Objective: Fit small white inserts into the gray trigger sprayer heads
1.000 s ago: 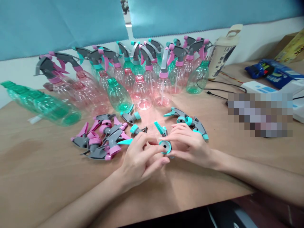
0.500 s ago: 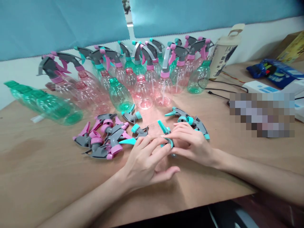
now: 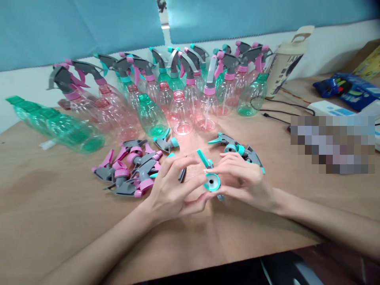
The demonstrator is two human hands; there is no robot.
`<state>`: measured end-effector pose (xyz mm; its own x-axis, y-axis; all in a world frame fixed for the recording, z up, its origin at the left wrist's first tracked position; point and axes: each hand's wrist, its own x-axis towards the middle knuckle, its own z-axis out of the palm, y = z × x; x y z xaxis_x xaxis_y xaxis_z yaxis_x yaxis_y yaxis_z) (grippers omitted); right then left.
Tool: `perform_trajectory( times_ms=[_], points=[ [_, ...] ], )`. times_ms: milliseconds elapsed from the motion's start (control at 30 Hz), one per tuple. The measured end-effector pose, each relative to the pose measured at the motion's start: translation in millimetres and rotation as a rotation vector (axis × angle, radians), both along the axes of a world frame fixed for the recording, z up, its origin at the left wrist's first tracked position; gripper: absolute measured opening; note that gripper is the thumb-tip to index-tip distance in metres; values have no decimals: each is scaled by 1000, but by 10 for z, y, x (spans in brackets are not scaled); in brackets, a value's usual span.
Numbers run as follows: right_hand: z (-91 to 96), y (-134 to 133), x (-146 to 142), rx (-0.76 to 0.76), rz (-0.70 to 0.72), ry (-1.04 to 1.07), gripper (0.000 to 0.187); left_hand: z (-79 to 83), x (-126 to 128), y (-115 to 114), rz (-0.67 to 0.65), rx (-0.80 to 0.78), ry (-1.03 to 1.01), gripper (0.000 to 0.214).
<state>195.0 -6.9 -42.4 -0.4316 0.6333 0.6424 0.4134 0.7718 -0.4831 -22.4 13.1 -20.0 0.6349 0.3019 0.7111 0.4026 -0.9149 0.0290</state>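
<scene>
My right hand [image 3: 242, 184] grips a grey spray head with a teal collar [image 3: 211, 181], its round collar opening turned toward me and its teal trigger pointing up. My left hand [image 3: 175, 190] sits just left of it, fingers curled, thumb and fingertips close to the collar; I cannot see anything held in them. Loose teal-collared spray heads [image 3: 237, 150] lie behind my right hand, and pink-collared spray heads [image 3: 130, 170] lie in a heap to the left of my left hand.
Pink and green clear bottles [image 3: 178, 107], some capped with spray heads, crowd the back of the wooden table [image 3: 59, 221]. A green bottle [image 3: 62, 130] lies on its side at left. A cream carton [image 3: 285, 63], black cables [image 3: 276, 114] and blue packs [image 3: 347, 89] sit at right.
My left fingers, which lay over the collar half a second ago, have drawn back, and the collar opening shows again. The spray head sits slightly higher.
</scene>
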Motion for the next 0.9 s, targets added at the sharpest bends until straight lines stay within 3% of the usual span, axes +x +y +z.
perform_trajectory(
  times_ms=[100, 267, 467, 633, 800, 900],
  points=[
    [-4, -9, -6, -19, -9, -5, 32, -9, 51, -64, 44, -111, 13, 21],
    [-17, -24, -30, -56, 33, -38, 23, -2, 72, -111, -47, -438, -2, 16],
    [14, -24, -26, -69, 12, -38, 26, -50, -9, -36, -22, -300, -58, 20],
    [-4, -26, -16, -42, 30, -46, 27, -61, 52, -105, -113, -345, -99, 14],
    [-8, -13, -11, -64, 8, -77, 27, 11, 65, -68, 43, -324, -38, 12],
    [2, -6, -17, -46, -10, -75, 27, 66, 54, -82, 39, -263, -73, 9]
  ],
)
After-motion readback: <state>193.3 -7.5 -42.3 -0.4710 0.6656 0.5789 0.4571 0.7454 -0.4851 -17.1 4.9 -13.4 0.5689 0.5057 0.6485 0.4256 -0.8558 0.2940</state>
